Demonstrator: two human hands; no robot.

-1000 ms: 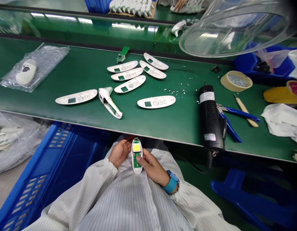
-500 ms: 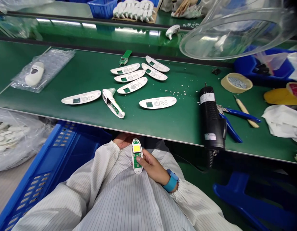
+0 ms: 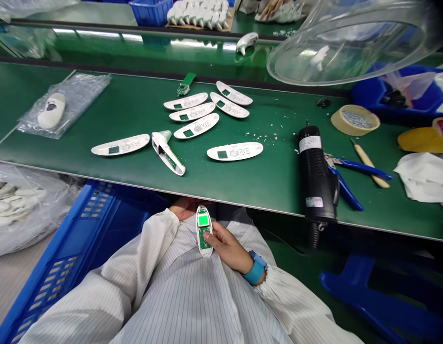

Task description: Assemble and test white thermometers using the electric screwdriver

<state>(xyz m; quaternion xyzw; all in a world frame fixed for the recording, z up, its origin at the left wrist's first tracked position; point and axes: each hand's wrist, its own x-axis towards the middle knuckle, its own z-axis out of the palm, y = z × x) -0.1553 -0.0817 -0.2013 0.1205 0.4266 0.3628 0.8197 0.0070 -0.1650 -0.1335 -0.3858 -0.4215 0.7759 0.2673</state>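
Right hand is gripping white device, screen glowing green. Left hand is sitting just beside — cannot tell its hold.

From my end, the front edge of the green tabletop is an obstacle just ahead of the bare left hand. Past it I have a bare near-side strip, running in front of one lone thin white oval faceplate, from the curved white plastic shell to the black cylindrical power screwdriver, which blocks the right. Five similar white faceplates crowd the middle; between them and the clear plastic bag I get a wide gap
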